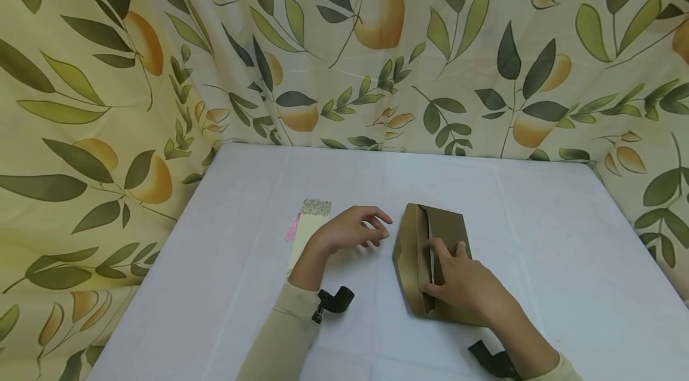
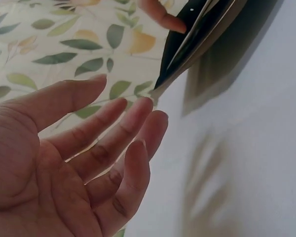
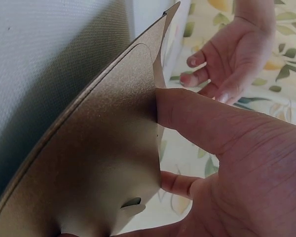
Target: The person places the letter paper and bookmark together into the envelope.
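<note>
1. Desk [image 1: 538,237]: white, woven-textured; leaf-and-fruit fabric [image 1: 226,64] hangs beyond far edge.
2. Right hand [image 1: 470,282]: fingers pinch opening edge of brown envelope [image 1: 449,226], right of centre.
3. Left hand [image 1: 352,230]: fingers loosely bent, between envelope and cream bookmark [image 1: 308,235] at left.
4. Envelope smooth, angular flap leftward; bookmark has pink tassel [image 1: 292,229].

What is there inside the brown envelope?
Inside the envelope, a thin pale edge shows at the opening, near the right hand; anything deeper is covered and cannot be seen.
</note>
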`<act>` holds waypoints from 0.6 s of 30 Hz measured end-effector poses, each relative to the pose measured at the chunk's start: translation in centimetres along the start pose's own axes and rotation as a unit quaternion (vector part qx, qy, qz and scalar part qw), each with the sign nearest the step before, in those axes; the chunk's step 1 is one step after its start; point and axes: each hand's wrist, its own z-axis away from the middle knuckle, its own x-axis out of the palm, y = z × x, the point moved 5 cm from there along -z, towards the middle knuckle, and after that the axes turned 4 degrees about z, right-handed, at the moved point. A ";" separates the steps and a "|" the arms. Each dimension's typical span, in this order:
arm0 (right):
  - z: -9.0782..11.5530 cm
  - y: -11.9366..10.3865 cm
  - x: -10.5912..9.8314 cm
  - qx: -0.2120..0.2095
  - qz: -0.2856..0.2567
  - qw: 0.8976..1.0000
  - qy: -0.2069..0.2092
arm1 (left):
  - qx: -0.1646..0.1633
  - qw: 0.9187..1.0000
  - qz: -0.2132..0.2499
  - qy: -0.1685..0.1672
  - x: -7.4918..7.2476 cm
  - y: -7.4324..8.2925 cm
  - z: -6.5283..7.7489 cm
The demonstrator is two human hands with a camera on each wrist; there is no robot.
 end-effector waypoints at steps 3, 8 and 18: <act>0.1 0.0 0.0 -0.002 -0.004 1.000 0.000 | -0.002 1.000 -0.004 0.001 -0.6 -0.3 0.1; 0.2 -0.1 0.0 -0.001 -0.011 1.000 0.000 | -0.010 1.000 -0.007 0.027 -2.4 -0.8 0.7; 0.4 -0.1 0.1 -0.004 -0.015 1.000 0.007 | -0.027 0.998 -0.005 0.064 -5.3 -1.8 1.9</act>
